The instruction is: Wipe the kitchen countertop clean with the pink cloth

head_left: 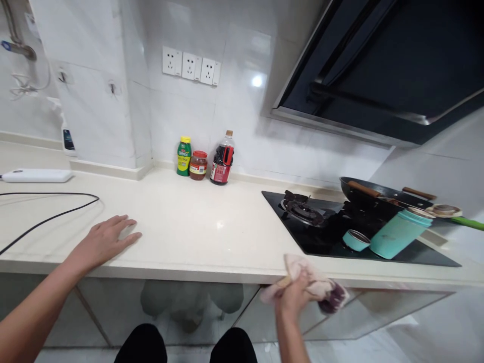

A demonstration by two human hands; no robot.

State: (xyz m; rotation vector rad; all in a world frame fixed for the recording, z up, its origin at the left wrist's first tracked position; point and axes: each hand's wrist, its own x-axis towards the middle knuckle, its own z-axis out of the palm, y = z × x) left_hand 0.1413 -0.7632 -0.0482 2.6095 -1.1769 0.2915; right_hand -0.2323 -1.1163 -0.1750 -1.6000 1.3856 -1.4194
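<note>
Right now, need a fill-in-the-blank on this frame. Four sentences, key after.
1. The right hand grips a cloth; the left hand holds ____.
2. Between the green bottle and the dark bottle, the jar has a ____ lid.
3. The wall carries ____ socket plates.
4. In this view, the wok sits toward the cooktop's ____ side.

Missing words: nothing; red; three; right.

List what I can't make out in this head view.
In the head view:
Right hand: finger placement, lost to blur and the folds of the cloth.
Wok: inside bottom, hidden by its near side.
Black cable: both ends, cut off by the left edge.
Red-lidded jar: fine print, too small.
</note>
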